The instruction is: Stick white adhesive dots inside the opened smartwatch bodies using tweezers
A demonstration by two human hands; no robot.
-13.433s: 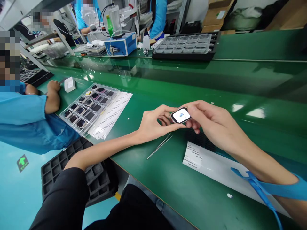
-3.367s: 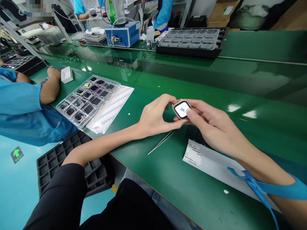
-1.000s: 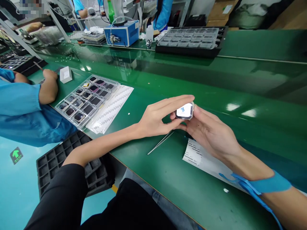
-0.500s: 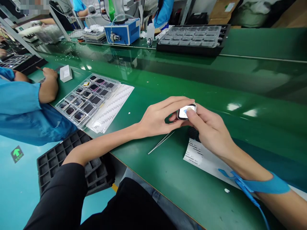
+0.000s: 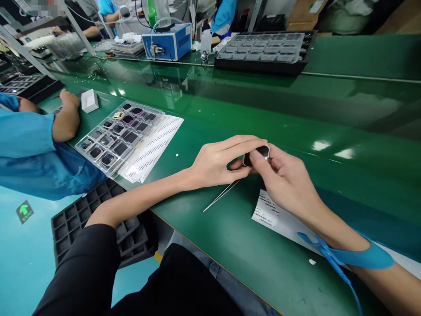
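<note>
A smartwatch without a strap (image 5: pixel 263 151), its screen dark, is held between both hands above the green bench. My left hand (image 5: pixel 219 160) grips it from the left, fingers along its far edge and thumb near its lower edge. My right hand (image 5: pixel 286 175) holds the other side, with the thumb lying on the glass. Part of the watch is hidden behind the fingers. Below my left hand a pair of tweezers (image 5: pixel 219 197) lies on the bench. Under my right wrist is a white printed sheet (image 5: pixel 268 210). A blue wrist strap (image 5: pixel 358 253) circles my right wrist.
A clear tray (image 5: pixel 113 169) of watch parts lies at left on a printed sheet (image 5: pixel 158 140). Beside it are a co-worker's arm (image 5: pixel 67 118) and a small white box (image 5: pixel 90 101). Black trays (image 5: pixel 70 224) stand below the bench edge; a blue device (image 5: pixel 177 44) stands behind.
The watch screen has gone from lit white to dark. My right thumb has shifted slightly left across the glass. My left hand has hardly moved.
</note>
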